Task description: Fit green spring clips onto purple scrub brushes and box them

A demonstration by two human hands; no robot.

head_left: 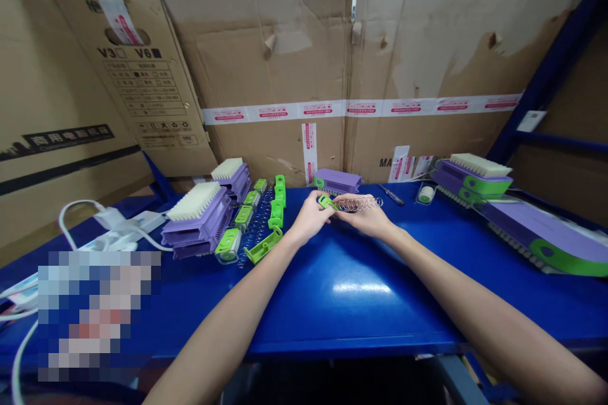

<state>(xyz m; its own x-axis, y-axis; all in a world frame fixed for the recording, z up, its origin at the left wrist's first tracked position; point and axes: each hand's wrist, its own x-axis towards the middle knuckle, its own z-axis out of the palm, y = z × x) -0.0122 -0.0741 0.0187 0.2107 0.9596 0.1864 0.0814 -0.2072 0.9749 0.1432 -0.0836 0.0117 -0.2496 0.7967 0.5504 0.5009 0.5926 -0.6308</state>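
Note:
My left hand [308, 220] pinches a small green plastic piece [326, 202] above the blue table. Fingers closed, my right hand [367, 220] meets it and holds a metal coil spring [363, 204], which stretches rightward from the green piece. Whether the two are joined is hidden by my fingers. Just behind my hands lies a purple brush body [338, 180] with a green end. To the left, green curved end pieces [277, 214] stand in a row beside several coil springs [258, 221] and green-topped clear containers [228, 244].
Stacked purple brush bodies [197, 218] with cream bristles stand at left, near a white power strip [121, 231] and cables. At right are more brushes [475, 180], a screwdriver [392, 195] and a small white roll [425, 194]. Cardboard [266, 63] walls the back.

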